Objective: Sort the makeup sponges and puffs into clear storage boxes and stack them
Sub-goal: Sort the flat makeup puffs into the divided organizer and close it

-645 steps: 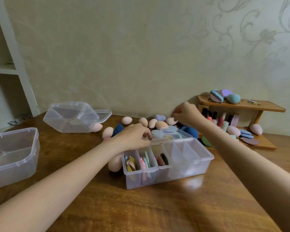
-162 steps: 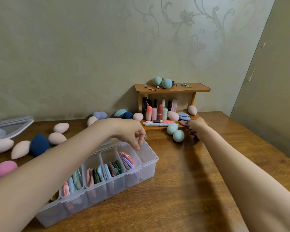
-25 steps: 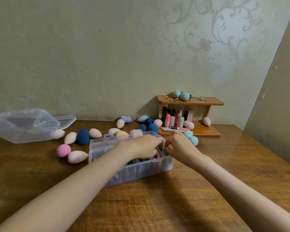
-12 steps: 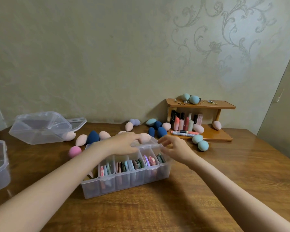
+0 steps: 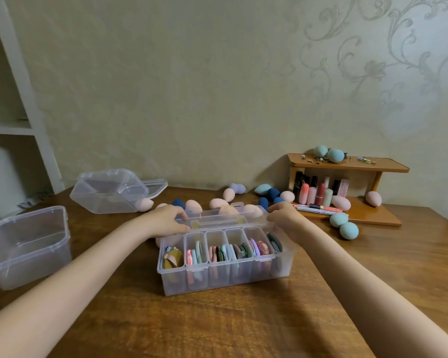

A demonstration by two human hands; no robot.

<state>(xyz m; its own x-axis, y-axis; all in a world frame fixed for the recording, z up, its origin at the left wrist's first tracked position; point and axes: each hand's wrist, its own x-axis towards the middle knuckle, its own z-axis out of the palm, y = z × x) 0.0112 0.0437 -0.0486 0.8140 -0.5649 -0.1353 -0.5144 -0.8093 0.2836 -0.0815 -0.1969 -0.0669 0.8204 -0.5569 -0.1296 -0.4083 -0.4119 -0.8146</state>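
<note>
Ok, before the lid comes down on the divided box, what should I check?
1. Left hand grips the lid: ok.
2. Right hand grips its other end: ok.
3. Puffs sit below the divided box rim: cannot tell; some stand tall.
4. Front rim free of stray items: ok.
5. Loose sponges behind the lid clear of the hinge: cannot tell.

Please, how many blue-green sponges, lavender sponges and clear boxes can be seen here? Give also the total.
Blue-green sponges: 5
Lavender sponges: 1
Clear boxes: 3
Total: 9
</note>
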